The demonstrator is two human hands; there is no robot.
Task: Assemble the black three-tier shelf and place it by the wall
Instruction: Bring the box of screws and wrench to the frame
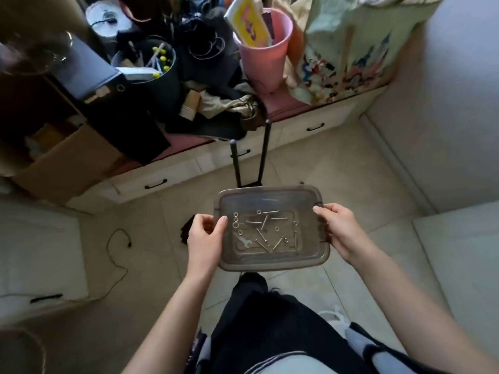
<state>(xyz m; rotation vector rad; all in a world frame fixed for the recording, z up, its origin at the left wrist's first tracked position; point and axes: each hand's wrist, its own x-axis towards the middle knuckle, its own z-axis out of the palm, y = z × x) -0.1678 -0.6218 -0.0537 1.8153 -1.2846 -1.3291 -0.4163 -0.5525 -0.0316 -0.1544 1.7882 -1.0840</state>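
Observation:
I hold a dark, see-through plastic tray (310,201) level in front of me, above the floor. My left hand (206,236) grips its left edge and my right hand (339,228) grips its right edge. Inside lie several long screws (263,222), several washers and nuts (236,222) and a small flat wrench (244,241). Beyond the tray two black shelf poles (264,152) rise upright from a black part that the tray mostly hides.
A cluttered bench with white drawers (316,128) runs along the back: pink bucket (266,58), dark bucket (151,68), printed bag (348,49), cardboard box (62,157). A thin cable (118,252) lies on the tiled floor at left. White furniture stands at both sides.

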